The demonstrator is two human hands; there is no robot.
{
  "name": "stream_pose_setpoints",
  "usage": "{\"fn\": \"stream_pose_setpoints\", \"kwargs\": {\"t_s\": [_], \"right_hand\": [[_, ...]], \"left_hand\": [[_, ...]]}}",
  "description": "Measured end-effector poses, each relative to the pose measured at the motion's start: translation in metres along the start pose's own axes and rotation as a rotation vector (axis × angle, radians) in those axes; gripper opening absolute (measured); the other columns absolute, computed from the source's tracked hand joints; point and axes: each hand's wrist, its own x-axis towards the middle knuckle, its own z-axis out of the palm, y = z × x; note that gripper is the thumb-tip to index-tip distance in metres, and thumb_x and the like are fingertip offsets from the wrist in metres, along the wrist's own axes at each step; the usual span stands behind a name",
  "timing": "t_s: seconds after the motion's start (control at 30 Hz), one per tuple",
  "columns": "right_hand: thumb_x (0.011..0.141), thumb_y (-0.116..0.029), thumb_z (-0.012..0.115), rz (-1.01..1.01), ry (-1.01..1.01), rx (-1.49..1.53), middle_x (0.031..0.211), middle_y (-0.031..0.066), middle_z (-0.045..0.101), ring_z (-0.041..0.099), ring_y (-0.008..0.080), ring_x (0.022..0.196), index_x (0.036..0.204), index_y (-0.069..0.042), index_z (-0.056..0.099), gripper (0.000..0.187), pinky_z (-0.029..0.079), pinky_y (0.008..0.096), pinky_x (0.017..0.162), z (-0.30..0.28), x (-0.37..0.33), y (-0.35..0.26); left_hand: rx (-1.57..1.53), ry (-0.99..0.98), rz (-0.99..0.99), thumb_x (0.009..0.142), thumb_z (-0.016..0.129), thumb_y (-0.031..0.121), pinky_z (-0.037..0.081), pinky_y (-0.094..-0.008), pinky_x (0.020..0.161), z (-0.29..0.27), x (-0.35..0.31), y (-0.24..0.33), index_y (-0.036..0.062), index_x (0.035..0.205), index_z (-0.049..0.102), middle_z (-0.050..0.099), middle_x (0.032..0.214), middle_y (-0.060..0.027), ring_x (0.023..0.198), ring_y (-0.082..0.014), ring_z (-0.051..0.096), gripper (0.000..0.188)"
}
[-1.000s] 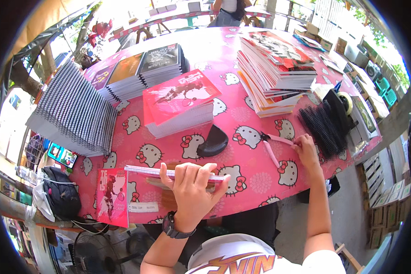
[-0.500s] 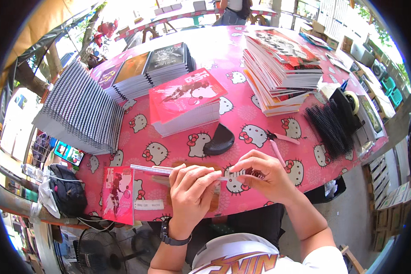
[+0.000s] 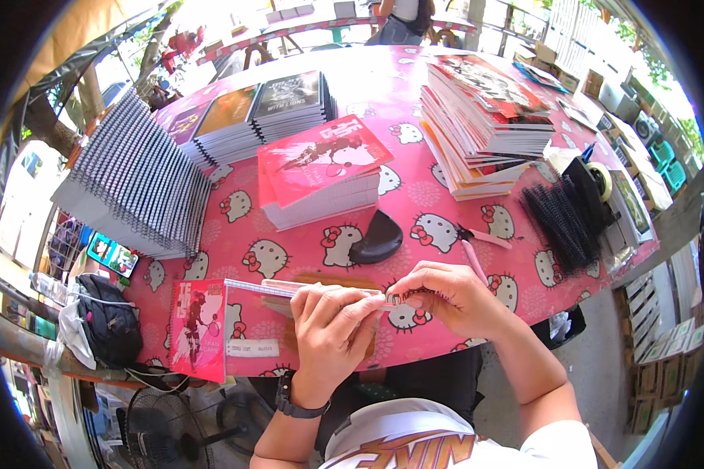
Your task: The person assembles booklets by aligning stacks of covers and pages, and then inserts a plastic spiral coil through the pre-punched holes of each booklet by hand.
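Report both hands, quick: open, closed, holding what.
Left hand: closed, holding a thin white-paged paper notebook.
Right hand: closed in a pinch on a dark spiral binding coil at the notebook's right end.

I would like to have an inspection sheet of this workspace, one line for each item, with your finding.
Surface: pink patterned tablecloth, bright glare at its far end.
Job's things: thin booklet in hand; spiral coil at its right end, threading unclear; pink-handled pliers lying with handles spread; black coils bundled at right; red-covered booklets stacked near the middle.
Clutter: phone and black bag at left; dark half-round object beyond the hands.
Hands: left hand grips the booklet; right hand pinches the coil.
Cables: pale cable below the bag, ends not traceable.
Surroundings: fan below the left edge; another person beyond the table; cardboard boxes at right.
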Motion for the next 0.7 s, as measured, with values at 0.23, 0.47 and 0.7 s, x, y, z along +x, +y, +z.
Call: {"fn": "stream_pose_setpoints", "kwargs": {"t_s": [0.23,0.47,0.7], "right_hand": [[0.081,0.001,0.058,-0.119,-0.117,-0.196,0.085,0.0113,0.059,0.059,0.0289,0.077,0.102,-0.005,0.06,0.022,0.049,0.0355,0.067,-0.012,0.006,-0.01],[0.08,-0.001,0.057,-0.095,-0.081,-0.341,0.085,0.0124,0.059,0.061,0.0294,0.079,0.116,-0.008,0.053,0.036,0.05,0.0374,0.066,-0.004,0.003,-0.014],[0.083,-0.002,0.057,0.002,-0.157,-0.137,0.089,0.0124,0.064,0.064,0.0255,0.075,0.127,-0.008,0.045,0.046,0.051,0.0325,0.066,0.0,0.001,-0.006]], "left_hand": [[0.015,0.036,0.002,0.069,0.072,0.01,0.038,-0.0334,0.076,0.001,-0.002,-0.003,0.0129,0.088,0.068,0.063,0.085,0.0008,0.078,-0.018,0.057,0.019],[0.046,-0.022,-0.039,0.069,0.072,0.011,0.035,-0.0345,0.08,-0.001,0.005,0.001,0.0133,0.09,0.067,0.062,0.085,-0.0005,0.079,-0.0188,0.056,0.021],[-0.025,-0.197,0.036,0.074,0.068,0.022,0.027,-0.0367,0.079,-0.003,0.008,-0.006,0.0177,0.093,0.063,0.06,0.087,0.0047,0.081,-0.016,0.054,0.02]]}}
